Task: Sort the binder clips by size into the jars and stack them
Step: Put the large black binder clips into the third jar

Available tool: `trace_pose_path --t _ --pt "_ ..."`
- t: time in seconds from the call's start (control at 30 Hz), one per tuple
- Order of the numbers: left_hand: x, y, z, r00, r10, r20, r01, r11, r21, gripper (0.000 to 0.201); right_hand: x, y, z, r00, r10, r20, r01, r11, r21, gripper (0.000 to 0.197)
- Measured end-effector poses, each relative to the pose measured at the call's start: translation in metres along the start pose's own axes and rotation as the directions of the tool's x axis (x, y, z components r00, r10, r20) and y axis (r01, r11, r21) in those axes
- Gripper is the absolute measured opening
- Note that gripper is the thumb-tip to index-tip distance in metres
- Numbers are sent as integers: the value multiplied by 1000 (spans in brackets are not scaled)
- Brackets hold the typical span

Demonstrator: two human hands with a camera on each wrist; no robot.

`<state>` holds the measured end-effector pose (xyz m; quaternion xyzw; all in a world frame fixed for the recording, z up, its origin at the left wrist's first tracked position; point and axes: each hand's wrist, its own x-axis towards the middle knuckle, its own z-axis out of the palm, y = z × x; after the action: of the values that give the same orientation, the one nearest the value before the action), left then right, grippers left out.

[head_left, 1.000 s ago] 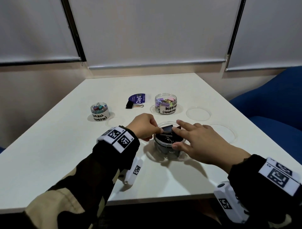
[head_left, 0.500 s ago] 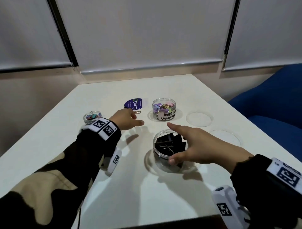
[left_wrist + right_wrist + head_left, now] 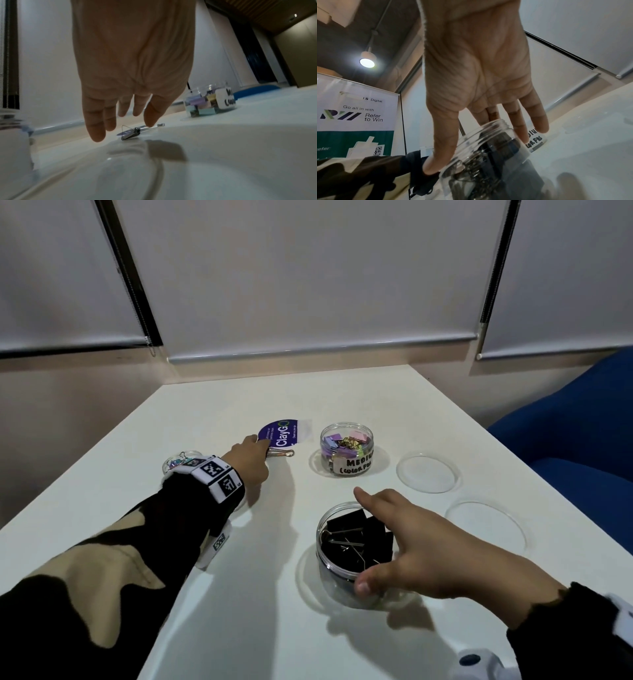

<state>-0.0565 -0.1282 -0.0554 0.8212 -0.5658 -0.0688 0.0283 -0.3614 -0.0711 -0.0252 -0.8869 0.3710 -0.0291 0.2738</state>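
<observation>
A black binder clip grips a purple ClayGo card lying on the white table. My left hand hovers just over that clip, fingers straight and spread, holding nothing. The large clear jar holds several black clips. My right hand is spread across it, with the thumb against the near wall and straight fingers along the far side. The medium jar holds pastel clips. The small jar is partly hidden behind my left wrist.
Two clear lids lie flat to the right of the jars. Another clear lid lies under my left wrist. A blue chair stands past the table's right edge. Window blinds close off the back.
My left hand has left the large jar and travelled forward and left to the clip on the purple card. My right hand has stayed at the large jar.
</observation>
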Motion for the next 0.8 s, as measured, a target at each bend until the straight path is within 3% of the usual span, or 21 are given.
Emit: trace_pose_path --t 0.17,0.23,0.3,0.37,0.5,0.8 --pt "9 -1 1 999 23 26 -25 997 71 24 1 0 -1 1000 -11 7 11 1000 -7 116" --pt "14 0 -2 998 55 -34 -54 998 35 27 1 0 -2 1000 -8 14 8 1000 -3 116" --pt "16 0 -2 994 55 -97 -58 998 -34 45 1 1 -2 1000 -8 17 8 1000 7 116" --pt "16 0 1 995 46 -87 -49 998 -34 57 0 1 -2 1000 -12 19 12 1000 6 116" --pt "12 5 2 996 88 30 -91 990 108 26 -1 1 -2 1000 -5 19 5 1000 5 117" --pt "-15 19 -3 997 67 32 -65 996 -63 26 -2 4 1 1000 26 -16 -24 996 87 123"
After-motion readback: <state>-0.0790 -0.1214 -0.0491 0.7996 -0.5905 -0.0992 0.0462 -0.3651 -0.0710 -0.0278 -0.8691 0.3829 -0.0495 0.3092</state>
